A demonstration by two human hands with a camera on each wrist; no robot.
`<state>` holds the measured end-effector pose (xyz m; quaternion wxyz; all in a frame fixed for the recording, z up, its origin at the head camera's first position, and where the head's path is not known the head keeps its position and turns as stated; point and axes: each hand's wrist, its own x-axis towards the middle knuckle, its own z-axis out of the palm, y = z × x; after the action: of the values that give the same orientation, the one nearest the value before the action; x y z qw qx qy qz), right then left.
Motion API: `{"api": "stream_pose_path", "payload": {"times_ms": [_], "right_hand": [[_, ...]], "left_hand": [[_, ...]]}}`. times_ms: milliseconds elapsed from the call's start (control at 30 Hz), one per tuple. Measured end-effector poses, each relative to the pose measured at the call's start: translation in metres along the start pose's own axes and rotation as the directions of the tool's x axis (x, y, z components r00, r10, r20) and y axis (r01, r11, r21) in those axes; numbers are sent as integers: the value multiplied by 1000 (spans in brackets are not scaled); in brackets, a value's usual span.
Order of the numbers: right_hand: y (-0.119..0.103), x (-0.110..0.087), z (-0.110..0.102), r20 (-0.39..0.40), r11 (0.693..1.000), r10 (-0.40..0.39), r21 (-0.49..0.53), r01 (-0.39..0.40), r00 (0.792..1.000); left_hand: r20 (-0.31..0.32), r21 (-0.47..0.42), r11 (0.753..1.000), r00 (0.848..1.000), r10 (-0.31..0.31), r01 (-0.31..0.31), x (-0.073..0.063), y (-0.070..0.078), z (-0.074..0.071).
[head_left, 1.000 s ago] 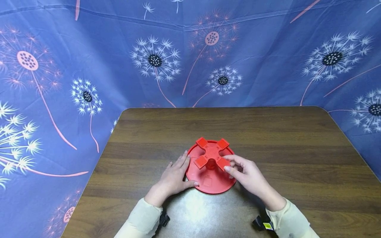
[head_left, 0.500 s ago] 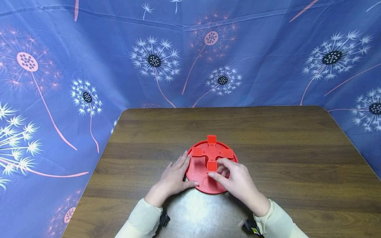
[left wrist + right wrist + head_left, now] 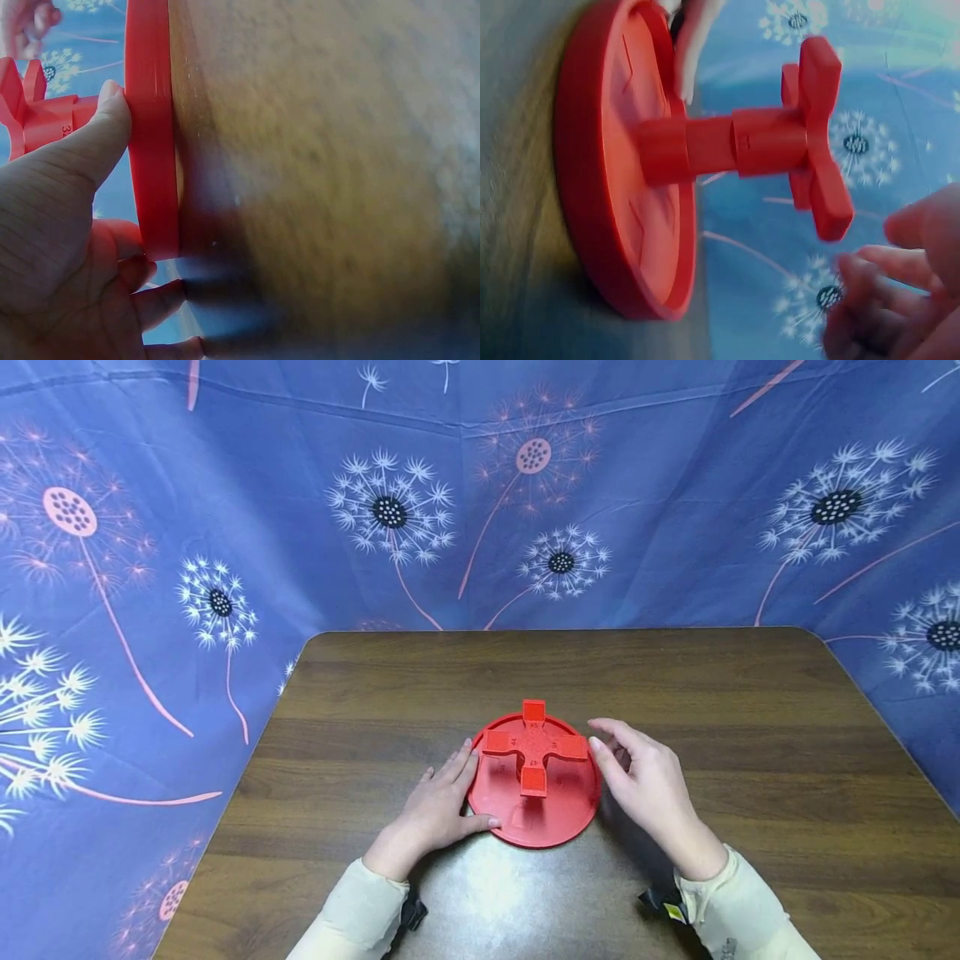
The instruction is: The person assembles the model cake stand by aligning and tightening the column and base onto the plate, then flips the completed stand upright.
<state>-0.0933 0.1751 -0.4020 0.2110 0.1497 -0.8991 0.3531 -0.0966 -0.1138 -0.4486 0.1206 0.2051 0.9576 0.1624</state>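
A red plastic stand has a round rimmed base (image 3: 551,814) flat on the table. A short post (image 3: 709,146) rises from its middle, topped by a cross-shaped head (image 3: 534,743) with small dark numbers on its arms. My left hand (image 3: 435,814) rests at the base's left side, fingers extended along the edge and thumb on the near rim. In the left wrist view, the thumb (image 3: 105,139) touches the red rim. To the right of the cross, my right hand (image 3: 648,777) is apart from it, fingers loosely bent and holding nothing.
The brown wood-patterned table (image 3: 360,693) extends around the stand. Behind it hangs a blue cloth (image 3: 660,527) with dandelion prints. Each wrist carries a small black device, such as the right one (image 3: 663,906).
Pinching one arm, my right hand turned the cross clockwise by about an eighth turn. It then let go and moved away to the right. My left hand stayed put.
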Motion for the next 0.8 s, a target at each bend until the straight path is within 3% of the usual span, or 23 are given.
{"api": "stream_pose_path", "payload": {"times_ms": [67, 133, 233, 400, 567, 700, 800], "right_hand": [[6, 3, -1, 134, 998, 48, 39, -54, 990], [11, 4, 0, 258, 990, 70, 99, -99, 964], [17, 3, 1, 363, 964, 68, 217, -155, 929], [19, -1, 2, 383, 922, 42, 341, -184, 923], [18, -5, 5, 437, 875, 49, 416, -250, 898], [15, -9, 10, 462, 871, 63, 408, -275, 885], [12, -11, 12, 445, 878, 71, 397, -268, 893]], "left_hand": [[0, -1, 1000, 1000, 0, 0, 0, 0, 0], [1, -1, 1000, 1000, -2, 2, 0, 0, 1], [2, 0, 1000, 1000, -2, 2, -1, 1, 0], [-7, 18, 1000, 1000, 11, -10, 0, 0, 0], [-12, 24, 1000, 1000, 20, -20, -1, 0, 0], [-4, 25, 1000, 1000, 12, -12, -1, 0, 0], [-4, 27, 1000, 1000, 10, -10, 0, 0, 0]]}}
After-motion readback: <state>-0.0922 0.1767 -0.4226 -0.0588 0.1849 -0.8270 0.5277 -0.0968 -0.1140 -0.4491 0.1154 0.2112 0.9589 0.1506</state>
